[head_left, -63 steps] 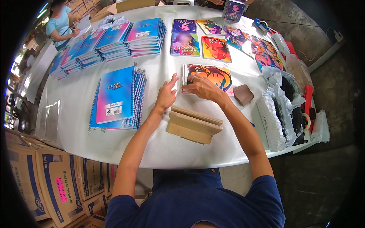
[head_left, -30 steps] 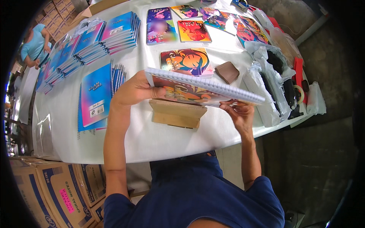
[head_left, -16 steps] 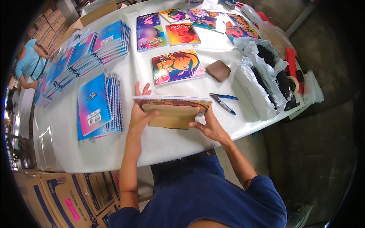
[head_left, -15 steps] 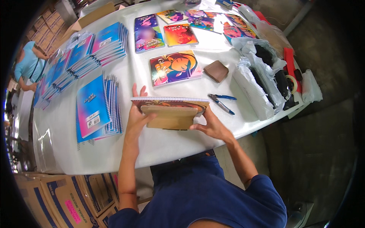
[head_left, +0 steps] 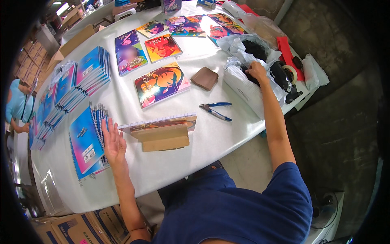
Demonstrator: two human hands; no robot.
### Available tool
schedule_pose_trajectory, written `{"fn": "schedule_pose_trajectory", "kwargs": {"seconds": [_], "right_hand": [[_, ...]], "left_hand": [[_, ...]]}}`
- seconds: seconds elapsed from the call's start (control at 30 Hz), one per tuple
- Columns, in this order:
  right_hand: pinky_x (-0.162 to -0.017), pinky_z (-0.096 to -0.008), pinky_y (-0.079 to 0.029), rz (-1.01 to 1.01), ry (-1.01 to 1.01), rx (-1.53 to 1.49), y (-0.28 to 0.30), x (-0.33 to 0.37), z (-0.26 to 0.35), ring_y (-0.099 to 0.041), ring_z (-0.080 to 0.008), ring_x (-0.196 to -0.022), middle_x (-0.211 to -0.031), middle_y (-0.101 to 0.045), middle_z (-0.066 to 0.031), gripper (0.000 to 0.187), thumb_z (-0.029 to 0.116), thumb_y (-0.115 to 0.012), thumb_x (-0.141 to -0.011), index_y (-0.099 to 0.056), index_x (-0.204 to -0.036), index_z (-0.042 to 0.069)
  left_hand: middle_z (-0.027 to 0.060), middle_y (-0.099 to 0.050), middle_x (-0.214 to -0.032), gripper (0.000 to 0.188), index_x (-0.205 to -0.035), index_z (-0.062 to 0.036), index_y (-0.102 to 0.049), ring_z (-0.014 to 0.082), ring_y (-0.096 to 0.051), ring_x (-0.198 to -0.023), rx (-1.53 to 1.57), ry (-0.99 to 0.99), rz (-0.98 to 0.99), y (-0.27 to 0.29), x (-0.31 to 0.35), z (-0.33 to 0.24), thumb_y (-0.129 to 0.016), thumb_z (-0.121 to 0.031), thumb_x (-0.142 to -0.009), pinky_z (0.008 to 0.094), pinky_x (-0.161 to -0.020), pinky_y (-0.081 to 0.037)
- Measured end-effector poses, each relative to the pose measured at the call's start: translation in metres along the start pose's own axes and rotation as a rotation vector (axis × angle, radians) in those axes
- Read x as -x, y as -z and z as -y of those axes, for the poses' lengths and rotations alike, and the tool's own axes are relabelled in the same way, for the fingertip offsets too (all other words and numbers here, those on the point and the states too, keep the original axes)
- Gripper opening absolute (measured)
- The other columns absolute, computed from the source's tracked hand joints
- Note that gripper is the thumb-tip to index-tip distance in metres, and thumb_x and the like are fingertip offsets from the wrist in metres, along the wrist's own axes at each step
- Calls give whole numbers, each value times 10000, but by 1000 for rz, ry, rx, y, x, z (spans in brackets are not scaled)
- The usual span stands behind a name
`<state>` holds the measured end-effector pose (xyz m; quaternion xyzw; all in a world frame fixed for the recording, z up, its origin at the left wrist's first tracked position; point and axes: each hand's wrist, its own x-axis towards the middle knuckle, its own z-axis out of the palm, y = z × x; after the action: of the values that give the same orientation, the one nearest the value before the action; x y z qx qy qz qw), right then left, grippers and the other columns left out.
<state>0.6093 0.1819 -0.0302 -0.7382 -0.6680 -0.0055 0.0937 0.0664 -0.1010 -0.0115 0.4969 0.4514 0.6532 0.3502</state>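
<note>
A spiral notebook (head_left: 160, 122) with a colourful cover lies tilted on a low wooden stand (head_left: 163, 138) near the table's front edge. My left hand (head_left: 112, 142) rests flat with fingers spread, touching the notebook's left end, beside a stack of blue spiral notebooks (head_left: 87, 140). My right hand (head_left: 256, 70) reaches far right into a white plastic bag (head_left: 248, 83) holding dark items; its fingers are partly hidden there. Blue-handled pliers (head_left: 215, 111) lie on the table between the stand and the bag.
A white table (head_left: 122, 97) carries a colourful notebook (head_left: 161, 83), a brown wallet-like pad (head_left: 205, 78), several more colourful notebooks at the back and rows of blue notebook stacks (head_left: 77, 87) at left. Another person in blue (head_left: 18, 107) works far left. Cardboard boxes (head_left: 69, 227) stand below.
The notebook was lifted, then laid on the wooden stand. My right hand has let go of it and moved right to the plastic bag. My left hand stays at its left end.
</note>
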Motion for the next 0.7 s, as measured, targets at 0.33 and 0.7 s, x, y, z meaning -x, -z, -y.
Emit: {"fn": "schedule_pose_trajectory", "kwargs": {"seconds": [0.33,0.7], "right_hand": [[-755,-473,-511,-139,134,186,18,21,15,-653,-371,-935,-963,-676,-185,188,172,-691,-786,-685,-929,50],[-715,-428,-504,-567,568,-46,84,77,97,-635,-307,-844,-817,-661,-132,134,31,-614,-768,-704,-864,59]], "left_hand": [[152,-308,-1546,663,-1502,-32,-276,292,-290,-1431,-140,-106,-23,-24,-8,-43,-593,-54,-920,418,-1160,-220],[115,-446,-1469,751,-1430,-116,-454,379,-321,-1403,-1032,-531,385,-113,-27,-66,-725,-382,-782,538,-1111,-254]]}}
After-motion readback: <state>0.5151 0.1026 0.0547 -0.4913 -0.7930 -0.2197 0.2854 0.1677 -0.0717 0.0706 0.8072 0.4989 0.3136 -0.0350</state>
